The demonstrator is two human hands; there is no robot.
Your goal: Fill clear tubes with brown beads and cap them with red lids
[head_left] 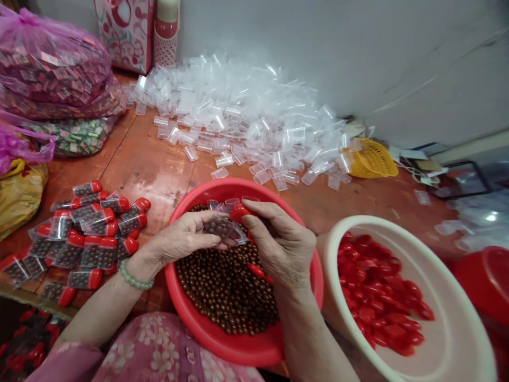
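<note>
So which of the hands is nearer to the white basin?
The right hand. It is over the right part of the red bowl, with the white basin to its right. The left hand is farther away, at the bowl's left side.

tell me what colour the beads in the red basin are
Dark brown beads, shiny, best seen in the head view.
</note>
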